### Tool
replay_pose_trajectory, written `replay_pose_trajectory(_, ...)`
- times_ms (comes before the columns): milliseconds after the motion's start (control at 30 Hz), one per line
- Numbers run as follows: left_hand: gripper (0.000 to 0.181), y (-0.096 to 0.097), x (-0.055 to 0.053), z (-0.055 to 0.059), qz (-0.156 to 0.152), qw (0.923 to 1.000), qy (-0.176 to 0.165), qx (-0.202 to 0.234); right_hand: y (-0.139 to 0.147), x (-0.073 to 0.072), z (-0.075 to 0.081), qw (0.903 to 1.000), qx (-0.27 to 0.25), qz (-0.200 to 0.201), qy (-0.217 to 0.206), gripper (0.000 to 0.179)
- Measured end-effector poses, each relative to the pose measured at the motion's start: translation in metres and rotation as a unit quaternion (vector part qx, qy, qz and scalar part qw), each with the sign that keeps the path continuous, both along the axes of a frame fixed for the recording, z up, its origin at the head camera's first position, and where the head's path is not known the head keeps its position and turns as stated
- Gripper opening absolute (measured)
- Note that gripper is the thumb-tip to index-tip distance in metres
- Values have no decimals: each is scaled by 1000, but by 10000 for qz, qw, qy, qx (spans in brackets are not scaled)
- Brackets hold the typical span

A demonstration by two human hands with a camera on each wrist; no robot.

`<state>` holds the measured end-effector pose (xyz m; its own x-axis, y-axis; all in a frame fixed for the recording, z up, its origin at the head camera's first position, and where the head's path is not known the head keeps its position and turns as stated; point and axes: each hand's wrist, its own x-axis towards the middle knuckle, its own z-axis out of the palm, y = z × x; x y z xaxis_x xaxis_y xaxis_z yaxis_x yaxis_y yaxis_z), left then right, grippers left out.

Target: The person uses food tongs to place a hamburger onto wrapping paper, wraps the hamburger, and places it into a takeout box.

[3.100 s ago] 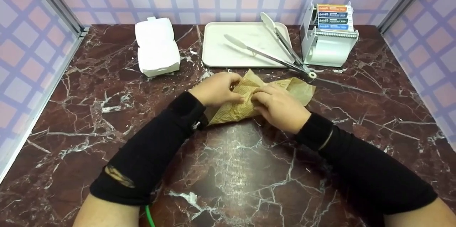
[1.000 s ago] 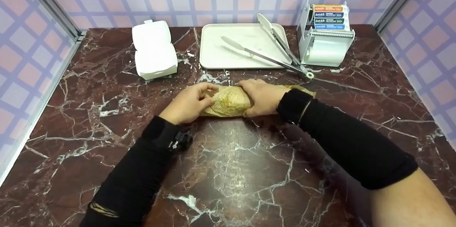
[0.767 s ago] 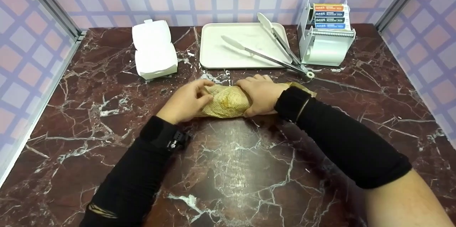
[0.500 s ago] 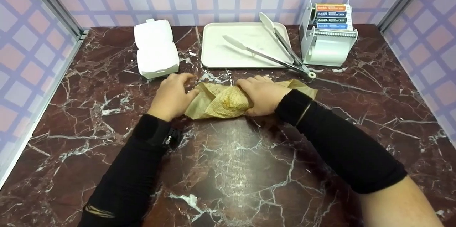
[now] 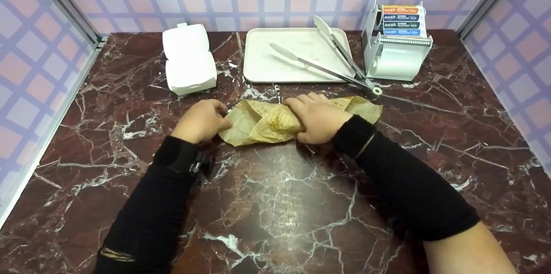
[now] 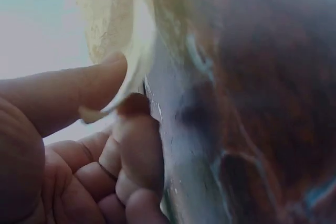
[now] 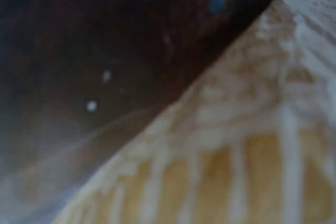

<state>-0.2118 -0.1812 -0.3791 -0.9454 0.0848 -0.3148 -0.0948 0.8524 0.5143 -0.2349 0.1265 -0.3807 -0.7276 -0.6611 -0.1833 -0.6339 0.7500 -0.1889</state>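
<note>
A bundle wrapped in brown printed paper (image 5: 277,124) lies on the table in front of both hands, a yellowish stain at its middle. Its left end spreads into a loose flap (image 5: 241,122). My left hand (image 5: 200,121) pinches that flap's outer edge; in the left wrist view the thumb (image 6: 100,80) presses the paper against the curled fingers. My right hand (image 5: 319,117) grips the bundle right of its middle, fingers over the far side and thumb on the near side. Another flap (image 5: 366,109) sticks out beyond it. The right wrist view shows blurred paper (image 7: 236,145) up close.
Behind the bundle stands a cream tray (image 5: 262,63) with metal tongs (image 5: 318,67) spread across it, their hinge end over the table. An opened white clamshell box (image 5: 190,65) sits at the back left. A label dispenser (image 5: 398,46) stands back right. White crumbs dot the table.
Earlier both hands were folding the paper over the middle. Then my left hand let go, the left flap spread open, and the hand moved left and took the flap's edge. The right hand stayed gripping.
</note>
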Motion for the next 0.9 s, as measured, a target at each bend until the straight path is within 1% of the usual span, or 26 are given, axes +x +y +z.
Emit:
replay_pose_trajectory(200, 25, -4, 0, 0, -161, 9995, 162, 240, 0, 2, -1, 9999, 57, 8, 124, 96)
replay_pose_trajectory(300, 21, -4, 2, 2, -187, 9991, 248, 295, 1, 2, -2, 9998, 35, 29, 188, 96)
replay_pose_trajectory(400, 20, -3, 4, 4, -154, 9989, 153, 427, 1, 3, -2, 9998, -6, 61, 213, 99)
replay_pose_trajectory(567, 20, 1, 4, 6, 52, 9970, -80, 772, 1, 3, -4, 9998, -122, 77, 122, 101)
replay_pose_trajectory(667, 22, 3, 4, 7, 168, 9951, -43, 973, 1, 1, -4, 9999, -80, 57, 73, 90)
replay_pose_trajectory(767, 21, 5, 3, 7, 278, 9917, 67, 1252, 0, 1, -5, 10000, -6, 34, 73, 82)
replay_pose_trajectory(900, 17, 10, 4, 8, 487, 9839, 247, 1702, 0, 2, -6, 9999, 27, 57, 106, 81)
